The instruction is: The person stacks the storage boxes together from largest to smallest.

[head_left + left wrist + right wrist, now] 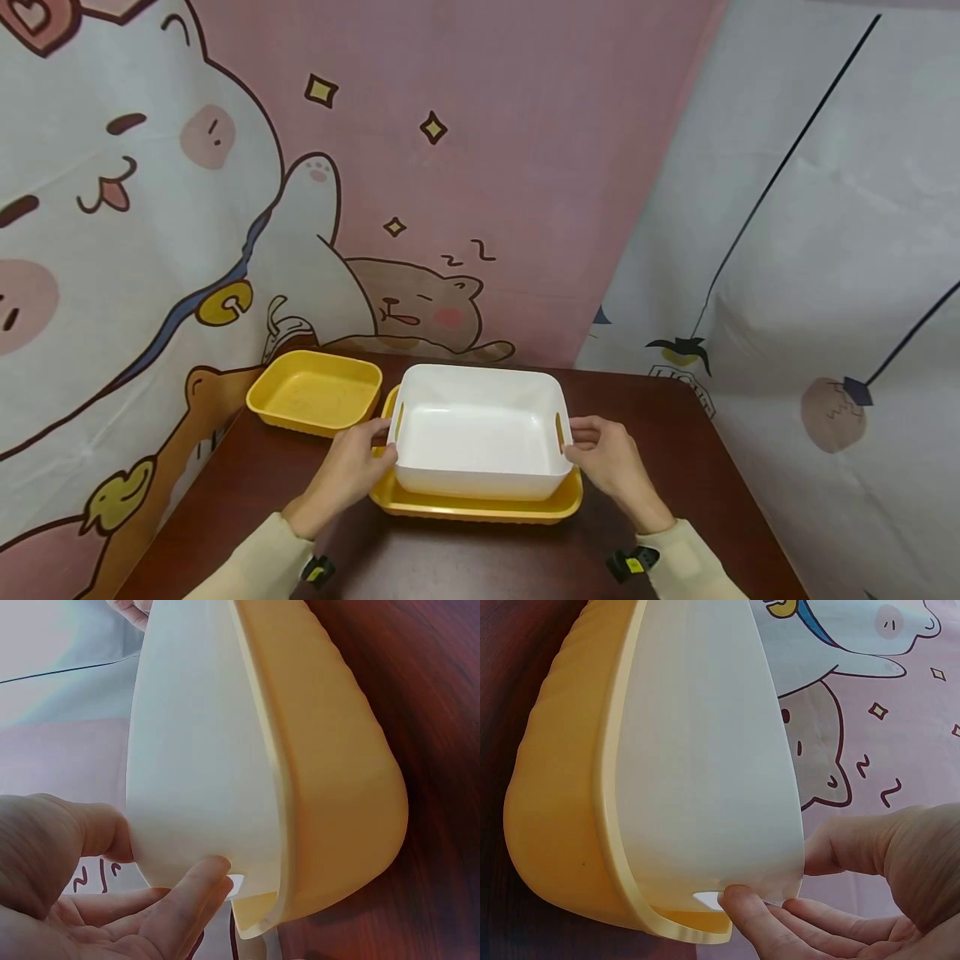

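Observation:
A white rectangular bin (480, 437) with slot handles sits partly inside a larger yellow tray (480, 508), its rim standing above the tray's. The left hand (348, 471) pinches the bin's left end at the handle, thumb on the rim and fingers against the outer wall. At the other end the right hand (615, 467) pinches the rim in the same way. Both wrist views show the white wall (202, 750) rising out of the yellow tray (570, 787), with fingertips beside the slot. Whether the bin touches the tray's bottom is hidden.
A smaller yellow tray (315, 392) stands at the back left of the dark brown table (660, 500), close to the larger tray. Behind the table hangs a pink and white cloth (525, 167) printed with cartoon animals.

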`<state>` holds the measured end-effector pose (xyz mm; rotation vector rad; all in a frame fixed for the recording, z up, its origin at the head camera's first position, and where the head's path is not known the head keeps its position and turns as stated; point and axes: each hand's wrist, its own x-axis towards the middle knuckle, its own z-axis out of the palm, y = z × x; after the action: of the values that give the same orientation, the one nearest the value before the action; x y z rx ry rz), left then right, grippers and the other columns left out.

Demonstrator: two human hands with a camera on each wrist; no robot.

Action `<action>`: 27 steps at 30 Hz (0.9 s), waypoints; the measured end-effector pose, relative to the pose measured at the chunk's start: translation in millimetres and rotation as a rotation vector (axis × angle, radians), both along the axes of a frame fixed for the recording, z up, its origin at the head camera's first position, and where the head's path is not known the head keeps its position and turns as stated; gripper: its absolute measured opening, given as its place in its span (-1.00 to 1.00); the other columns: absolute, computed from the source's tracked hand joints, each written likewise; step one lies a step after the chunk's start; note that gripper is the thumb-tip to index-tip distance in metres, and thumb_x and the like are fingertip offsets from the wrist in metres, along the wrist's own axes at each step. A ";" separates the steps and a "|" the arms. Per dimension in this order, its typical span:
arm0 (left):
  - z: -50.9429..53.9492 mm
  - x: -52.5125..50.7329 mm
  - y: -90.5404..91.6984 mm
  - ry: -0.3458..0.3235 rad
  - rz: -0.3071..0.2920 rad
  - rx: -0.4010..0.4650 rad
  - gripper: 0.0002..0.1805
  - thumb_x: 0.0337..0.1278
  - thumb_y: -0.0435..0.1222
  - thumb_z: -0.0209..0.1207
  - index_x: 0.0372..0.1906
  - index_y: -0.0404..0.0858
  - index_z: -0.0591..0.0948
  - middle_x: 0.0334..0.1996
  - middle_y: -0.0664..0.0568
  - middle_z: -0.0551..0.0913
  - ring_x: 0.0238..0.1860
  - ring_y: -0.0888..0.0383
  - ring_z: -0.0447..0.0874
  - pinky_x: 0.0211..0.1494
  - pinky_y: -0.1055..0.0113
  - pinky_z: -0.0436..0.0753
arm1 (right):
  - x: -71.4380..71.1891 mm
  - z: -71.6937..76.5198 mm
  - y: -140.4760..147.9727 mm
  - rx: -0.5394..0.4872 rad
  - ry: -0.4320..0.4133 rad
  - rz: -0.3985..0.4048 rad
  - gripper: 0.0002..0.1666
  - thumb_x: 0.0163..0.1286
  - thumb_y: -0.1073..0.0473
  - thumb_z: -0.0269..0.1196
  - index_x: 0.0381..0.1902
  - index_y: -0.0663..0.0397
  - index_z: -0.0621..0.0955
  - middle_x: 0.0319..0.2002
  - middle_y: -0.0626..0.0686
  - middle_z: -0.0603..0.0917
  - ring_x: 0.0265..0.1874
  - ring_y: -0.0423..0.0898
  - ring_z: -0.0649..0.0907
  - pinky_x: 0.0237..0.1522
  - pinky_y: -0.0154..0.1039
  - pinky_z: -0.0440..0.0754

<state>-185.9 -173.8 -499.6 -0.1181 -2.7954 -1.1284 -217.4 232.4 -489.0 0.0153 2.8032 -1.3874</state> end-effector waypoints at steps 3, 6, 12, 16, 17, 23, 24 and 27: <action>-0.9 0.5 -0.1 0.005 -0.002 0.006 -0.52 0.48 -0.39 0.40 0.40 -0.48 0.76 0.23 -0.30 0.91 0.16 -0.07 0.93 0.11 0.06 0.94 | -0.3 -1.2 -0.2 0.004 0.000 -0.002 -0.46 0.49 0.32 0.56 0.36 0.35 0.73 0.20 0.36 0.88 0.05 0.18 0.95 0.17 0.12 0.95; -1.2 1.4 0.0 0.012 -0.008 0.011 -0.53 0.48 -0.40 0.40 0.39 -0.47 0.76 0.20 -0.29 0.92 0.16 -0.09 0.94 0.11 0.04 0.95 | -0.3 -2.0 -0.5 0.008 0.000 -0.005 -0.46 0.49 0.32 0.56 0.36 0.35 0.74 0.20 0.36 0.89 0.05 0.18 0.95 0.17 0.12 0.95; -1.6 3.1 0.1 0.014 -0.012 0.014 -0.52 0.47 -0.41 0.41 0.39 -0.48 0.76 0.20 -0.29 0.92 0.13 -0.05 0.94 0.07 0.11 0.92 | 0.6 -3.3 -1.0 0.014 -0.002 -0.007 -0.46 0.49 0.32 0.57 0.36 0.36 0.73 0.19 0.36 0.88 0.04 0.19 0.95 0.17 0.14 0.94; -2.9 2.8 -0.3 0.015 -0.013 0.010 -0.52 0.47 -0.41 0.41 0.40 -0.49 0.76 0.23 -0.31 0.90 0.08 -0.01 0.92 0.03 0.16 0.90 | 1.0 -5.1 -1.2 0.012 0.003 -0.010 -0.47 0.49 0.33 0.57 0.34 0.38 0.74 0.18 0.35 0.89 0.03 0.18 0.95 0.17 0.13 0.95; -3.3 2.6 -0.4 0.016 -0.013 0.009 -0.52 0.46 -0.42 0.41 0.40 -0.49 0.76 0.23 -0.32 0.90 0.06 0.00 0.91 0.02 0.17 0.90 | 1.1 -5.5 -1.2 0.010 0.005 -0.012 -0.47 0.48 0.33 0.56 0.34 0.39 0.74 0.17 0.35 0.89 0.03 0.18 0.95 0.18 0.13 0.95; -4.9 1.6 -0.3 0.012 -0.007 0.004 -0.53 0.47 -0.41 0.41 0.39 -0.49 0.76 0.24 -0.32 0.90 0.01 0.02 0.88 0.02 0.17 0.91 | 1.4 -6.5 -1.6 0.008 0.009 -0.015 -0.47 0.48 0.32 0.56 0.33 0.38 0.74 0.17 0.35 0.89 0.03 0.18 0.95 0.17 0.14 0.95; -5.3 1.6 -0.3 0.012 -0.006 0.003 -0.53 0.47 -0.41 0.41 0.39 -0.49 0.76 0.24 -0.32 0.90 0.02 0.02 0.89 0.03 0.15 0.92 | 1.6 -6.6 -1.8 0.008 0.008 -0.016 -0.47 0.48 0.32 0.56 0.34 0.38 0.74 0.16 0.34 0.89 0.03 0.18 0.95 0.17 0.14 0.95; -6.2 1.6 -0.2 0.013 -0.004 -0.002 -0.53 0.48 -0.41 0.41 0.39 -0.49 0.76 0.23 -0.31 0.90 0.05 -0.01 0.90 0.09 0.08 0.93 | 2.5 -6.7 -2.4 0.004 0.006 -0.019 -0.47 0.48 0.31 0.55 0.34 0.37 0.73 0.17 0.34 0.89 0.04 0.19 0.95 0.17 0.15 0.94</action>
<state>-184.3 -174.0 -505.8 -0.1311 -2.7862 -1.1219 -215.0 230.0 -495.7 0.0374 2.8180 -1.3877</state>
